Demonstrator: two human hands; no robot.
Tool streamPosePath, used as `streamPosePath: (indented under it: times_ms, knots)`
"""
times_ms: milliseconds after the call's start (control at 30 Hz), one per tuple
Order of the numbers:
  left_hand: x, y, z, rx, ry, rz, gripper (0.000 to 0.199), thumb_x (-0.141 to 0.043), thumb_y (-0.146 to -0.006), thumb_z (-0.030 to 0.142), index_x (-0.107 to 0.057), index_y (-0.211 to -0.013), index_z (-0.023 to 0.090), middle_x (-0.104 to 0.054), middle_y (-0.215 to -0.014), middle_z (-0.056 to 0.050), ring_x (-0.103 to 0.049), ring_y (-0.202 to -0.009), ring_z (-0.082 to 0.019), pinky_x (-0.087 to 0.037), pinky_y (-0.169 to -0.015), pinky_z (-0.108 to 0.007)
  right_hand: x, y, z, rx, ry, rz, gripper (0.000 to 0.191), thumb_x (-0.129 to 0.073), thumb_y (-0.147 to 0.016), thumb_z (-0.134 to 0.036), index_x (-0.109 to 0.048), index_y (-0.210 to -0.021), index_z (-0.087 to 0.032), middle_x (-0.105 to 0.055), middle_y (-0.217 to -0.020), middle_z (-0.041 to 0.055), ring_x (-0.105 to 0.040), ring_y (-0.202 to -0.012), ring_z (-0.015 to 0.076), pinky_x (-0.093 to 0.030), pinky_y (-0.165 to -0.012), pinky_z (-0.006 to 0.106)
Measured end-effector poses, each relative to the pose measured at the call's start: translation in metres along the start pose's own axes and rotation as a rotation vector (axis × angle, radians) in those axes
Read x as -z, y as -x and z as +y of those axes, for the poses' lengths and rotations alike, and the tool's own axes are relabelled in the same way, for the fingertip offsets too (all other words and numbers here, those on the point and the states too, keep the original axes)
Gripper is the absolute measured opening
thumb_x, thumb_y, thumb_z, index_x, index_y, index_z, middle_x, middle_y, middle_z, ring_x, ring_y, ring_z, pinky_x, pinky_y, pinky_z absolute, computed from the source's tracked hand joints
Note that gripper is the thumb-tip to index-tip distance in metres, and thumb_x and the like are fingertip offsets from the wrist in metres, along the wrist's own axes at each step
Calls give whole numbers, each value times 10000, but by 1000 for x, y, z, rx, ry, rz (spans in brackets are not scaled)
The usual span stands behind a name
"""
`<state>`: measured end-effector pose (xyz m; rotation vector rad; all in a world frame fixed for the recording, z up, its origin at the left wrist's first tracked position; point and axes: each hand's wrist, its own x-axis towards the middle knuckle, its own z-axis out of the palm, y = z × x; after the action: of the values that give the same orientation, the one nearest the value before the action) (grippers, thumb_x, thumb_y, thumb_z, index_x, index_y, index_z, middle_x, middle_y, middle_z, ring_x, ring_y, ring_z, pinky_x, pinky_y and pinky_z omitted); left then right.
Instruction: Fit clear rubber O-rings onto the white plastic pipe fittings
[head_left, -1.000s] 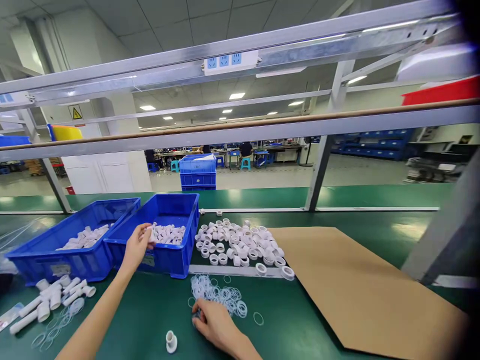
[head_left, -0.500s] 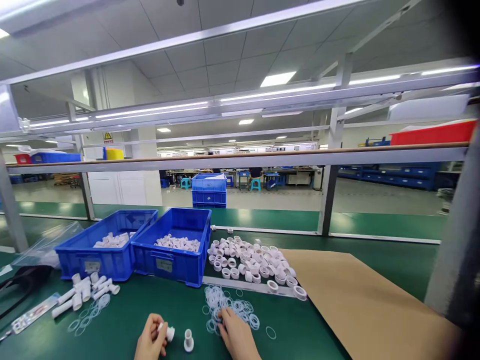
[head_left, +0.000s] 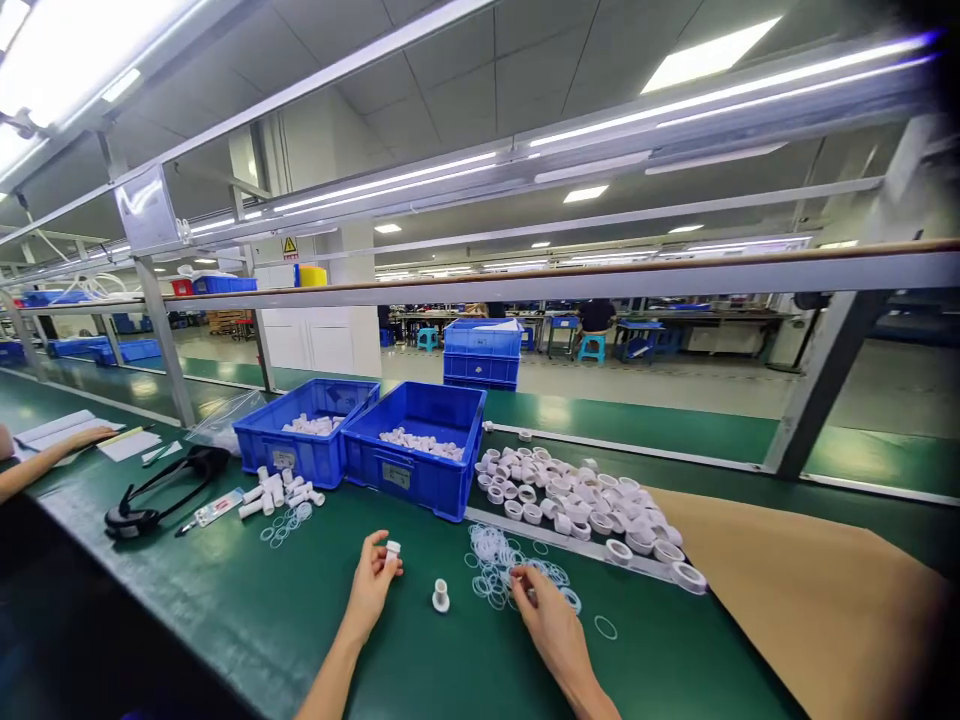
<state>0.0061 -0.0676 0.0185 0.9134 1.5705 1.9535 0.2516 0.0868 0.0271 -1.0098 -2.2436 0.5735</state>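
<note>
Head view, left hand: left hand [head_left: 367, 582] pinches a small white fitting [head_left: 393, 551] between thumb and fingers, raised over the green bench [head_left: 435, 665].
Right hand: right hand [head_left: 546, 612] at the near right side of the clear rings [head_left: 491, 553], fingers bent, tips in among them. Cannot tell if a ring is pinched.
Flanged piece: flanged white piece [head_left: 441, 597] upright on its wide end, between the hands, touching neither.
Stray ring: single ring [head_left: 597, 622] flat on the bench, right of the right hand.
Collars: pile of white collars [head_left: 570, 490] beyond the clear rings, beside the right-hand bin.
Cardboard: brown sheet [head_left: 795, 560] flat, right of the collars.
Bins: left-hand bin [head_left: 315, 458] and right-hand bin [head_left: 439, 490], both blue, side by side, small white parts inside.
Pipe fittings: heap of white tubes [head_left: 271, 490] in front of the left-hand bin, loose rings [head_left: 285, 526] just beside.
Far left: another person's hand [head_left: 94, 436] over papers [head_left: 56, 430]; black strapped item [head_left: 154, 508] nearer.
</note>
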Motion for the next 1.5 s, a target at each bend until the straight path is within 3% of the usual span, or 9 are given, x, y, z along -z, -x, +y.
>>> streamPosePath:
  times_ms: [233, 533, 900, 1067, 1233, 1400, 1500]
  knots:
    - [-15, 2, 2, 41, 16, -197, 522, -679, -776, 559, -545, -1080, 156, -597, -856, -37, -606, -714, -150, -532, -702, -313, 1, -3, 0, -30, -38, 1, 298, -376, -921, -464, -569, -977, -244, -658, -922, 42, -633, -674, 192, -476, -578, 296]
    - [-21, 11, -2, 134, 6, -361, 464, -610, -831, 560, -472, -1040, 170, -665, -924, -72, -635, -620, -140, -506, -552, -267, -13, 4, -8, 120, -11, -72, 244, -416, -914, -455, -582, -939, -279, -643, -862, 18, -623, -641, 186, -453, -537, 283]
    - [-37, 24, 7, 160, -87, -538, 394, -639, -830, 482, -516, -1002, 150, -674, -746, -28, -652, -612, -158, -503, -551, -256, -3, 12, -2, 138, -18, -72, 212, -437, -904, -363, -602, -800, -278, -619, -804, -8, -621, -615, 168, -419, -510, 254]
    - [-47, 33, 13, 153, -83, -498, 370, -661, -827, 394, -505, -1071, 163, -704, -957, -80, -647, -718, -147, -502, -617, -251, -4, 11, -15, 129, -138, -86, 267, -416, -943, -443, -602, -879, -261, -630, -783, 0, -587, -603, 166, -474, -577, 272]
    - [-51, 35, 21, 68, -175, -407, 259, -694, -799, 285, -641, -1013, 149, -688, -891, -45, -614, -784, -139, -464, -717, -240, -11, 13, -36, 171, -265, -169, 308, -423, -961, -480, -613, -881, -252, -613, -740, -16, -567, -608, 153, -462, -576, 242]
    - [-52, 37, 31, 51, -191, -459, 449, -700, -777, 231, -594, -1212, 193, -659, -847, -4, -591, -749, -124, -447, -710, -227, -11, 16, -54, 145, -445, -241, 322, -471, -942, -483, -638, -824, -234, -602, -729, -5, -548, -607, 157, -426, -563, 251]
    - [-52, 38, 35, 6, -264, -473, 318, -692, -780, 238, -664, -1093, 192, -662, -842, -5, -578, -743, -121, -435, -694, -217, -7, 18, -61, 153, -501, -271, 318, -476, -946, -463, -621, -787, -229, -587, -724, -7, -541, -614, 152, -415, -569, 247]
